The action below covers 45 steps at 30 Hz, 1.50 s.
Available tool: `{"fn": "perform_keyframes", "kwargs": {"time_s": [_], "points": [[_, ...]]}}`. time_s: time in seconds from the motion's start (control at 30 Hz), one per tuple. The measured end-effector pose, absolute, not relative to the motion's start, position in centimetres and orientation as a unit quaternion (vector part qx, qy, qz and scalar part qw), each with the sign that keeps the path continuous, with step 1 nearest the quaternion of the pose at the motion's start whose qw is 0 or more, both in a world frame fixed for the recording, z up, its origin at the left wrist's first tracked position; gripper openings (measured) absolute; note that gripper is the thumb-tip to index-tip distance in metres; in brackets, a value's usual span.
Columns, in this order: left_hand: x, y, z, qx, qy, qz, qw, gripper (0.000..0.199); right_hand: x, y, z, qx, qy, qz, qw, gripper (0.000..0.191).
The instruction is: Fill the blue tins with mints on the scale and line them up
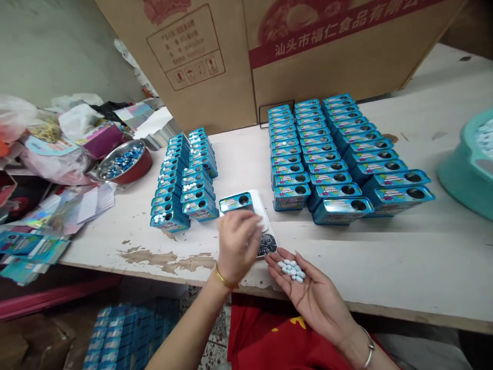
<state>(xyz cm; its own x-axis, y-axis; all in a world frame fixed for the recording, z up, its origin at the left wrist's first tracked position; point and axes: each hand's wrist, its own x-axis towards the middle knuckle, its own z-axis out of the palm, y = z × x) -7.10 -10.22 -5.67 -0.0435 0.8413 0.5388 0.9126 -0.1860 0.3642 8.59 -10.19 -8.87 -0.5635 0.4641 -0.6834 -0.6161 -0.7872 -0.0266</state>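
Note:
My left hand, a little smeared by motion, is over the white digital scale, its fingers curled together. Whatever the fingertips hold, if anything, is hidden. Just beyond that hand, a blue tin with a round hole in its top stands on the scale. My right hand is palm up at the table edge, fingers stretched out, cupping a small pile of pale blue and white candies. The scale's dark display and key panel shows between my hands.
Rows of blue tins stand to the right; more tins, some with candies on top, stand to the left. A turquoise tub of candies is far right. Behind stands a large carton. A red metal bowl holds shiny wrapped pieces.

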Motion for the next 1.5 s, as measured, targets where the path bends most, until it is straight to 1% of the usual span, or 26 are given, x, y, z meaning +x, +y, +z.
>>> {"fn": "perform_keyframes", "kwargs": {"time_s": [0.1,0.17,0.2,0.27,0.33,0.4,0.47,0.5,0.53,0.6,0.63,0.7,0.8,0.9,1.07,1.2,1.3,1.33,1.4,1.43,1.5], "points": [[-4.0,-13.1,-7.1,-0.757,-0.595,-0.265,-0.051,0.027,8.9,-10.3,-9.5,-0.339,0.12,0.869,0.34,0.017],[-3.3,-14.0,-7.7,-0.771,-0.583,-0.25,-0.062,0.032,9.3,-10.5,-9.9,-0.342,0.118,0.866,0.345,0.016],[-3.7,-14.0,-7.7,-0.763,-0.589,-0.262,-0.043,0.034,9.6,-10.6,-10.1,-0.348,0.113,0.868,0.335,0.017],[-5.5,-13.0,-7.1,-0.726,-0.618,-0.301,0.029,0.04,10.3,-10.8,-10.4,-0.365,0.105,0.872,0.308,0.02],[-8.4,-11.1,-6.1,-0.677,-0.659,-0.31,0.103,0.05,10.9,-11.0,-10.6,-0.381,0.104,0.87,0.294,0.024],[-11.4,-9.0,-5.1,-0.656,-0.69,-0.279,0.127,0.065,11.5,-11.2,-10.7,-0.388,0.105,0.867,0.296,0.024],[-13.5,-7.3,-4.5,-0.662,-0.705,-0.23,0.11,0.079,11.8,-11.2,-10.7,-0.385,0.102,0.867,0.3,0.024],[-14.2,-6.8,-4.4,-0.673,-0.706,-0.203,0.09,0.078,11.9,-11.2,-10.8,-0.382,0.098,0.868,0.303,0.023],[-14.4,-6.4,-4.3,-0.685,-0.704,-0.177,0.068,0.071,11.9,-11.2,-10.8,-0.378,0.095,0.869,0.306,0.023],[-13.9,-6.2,-4.1,-0.706,-0.693,-0.142,0.04,0.049,12.0,-11.2,-10.8,-0.37,0.091,0.87,0.312,0.022],[-13.3,-6.3,-3.9,-0.716,-0.683,-0.138,0.038,0.039,12.0,-11.2,-10.8,-0.366,0.091,0.871,0.314,0.022],[-11.5,-6.6,-3.4,-0.735,-0.659,-0.153,0.042,0.032,11.9,-11.1,-10.8,-0.36,0.091,0.873,0.315,0.022],[-8.4,-6.3,-3.2,-0.768,-0.611,-0.193,0.015,0.034,11.8,-11.1,-10.9,-0.355,0.085,0.875,0.317,0.023],[-5.9,-4.8,-4.6,-0.797,-0.567,-0.209,0.001,0.037,11.7,-11.0,-11.0,-0.356,0.081,0.872,0.325,0.024],[-3.8,-2.2,-8.0,-0.799,-0.567,-0.191,0.067,0.038,12.1,-11.2,-11.2,-0.364,0.084,0.868,0.326,0.028],[-5.6,-3.1,-8.0,-0.752,-0.599,-0.255,0.1,0.044,12.5,-11.4,-11.5,-0.362,0.089,0.871,0.319,0.025],[-9.8,-5.6,-6.7,-0.672,-0.657,-0.304,0.158,0.041,12.5,-11.5,-11.8,-0.375,0.095,0.871,0.304,0.024],[-11.6,-6.6,-6.3,-0.637,-0.685,-0.301,0.185,0.038,12.4,-11.5,-11.8,-0.377,0.098,0.872,0.297,0.024],[-15.0,-8.5,-5.9,-0.573,-0.746,-0.25,0.231,0.037,12.1,-11.6,-11.8,-0.374,0.102,0.876,0.287,0.023],[-16.6,-9.3,-6.0,-0.559,-0.768,-0.205,0.237,0.037,12.0,-11.6,-11.7,-0.371,0.103,0.878,0.283,0.022],[-18.9,-10.5,-6.2,-0.572,-0.781,-0.111,0.227,0.028,11.7,-11.7,-11.6,-0.369,0.104,0.88,0.279,0.021]]}}
